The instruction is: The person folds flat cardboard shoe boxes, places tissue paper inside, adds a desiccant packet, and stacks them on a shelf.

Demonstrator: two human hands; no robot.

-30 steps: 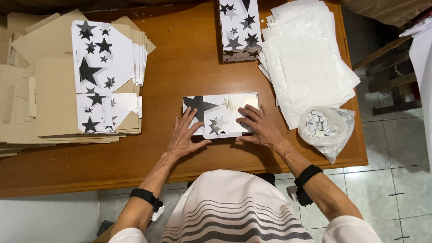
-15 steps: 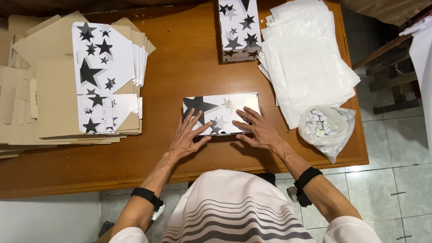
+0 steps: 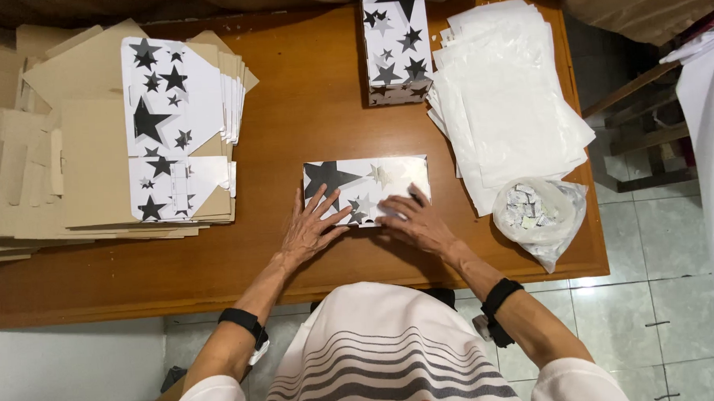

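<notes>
Wooden counter (image 3: 307, 131) seen from above through the head camera, with a person leaning over it: a flat white box printed with black stars (image 3: 366, 190) lies near the front edge at the middle, the left hand (image 3: 310, 230) spread wide and flat on its near left corner, the right hand (image 3: 417, 222) spread flat on its near right part, neither gripping anything. Pressing evenly with both palms looks the best way to crease it cleanly. Left lies a stack of flat star-printed cardboard blanks (image 3: 173, 144); at the back stands an upright star-printed box (image 3: 397, 45); right lie white sheets (image 3: 508, 100) and a clear bag of small paper pieces (image 3: 535, 214).
</notes>
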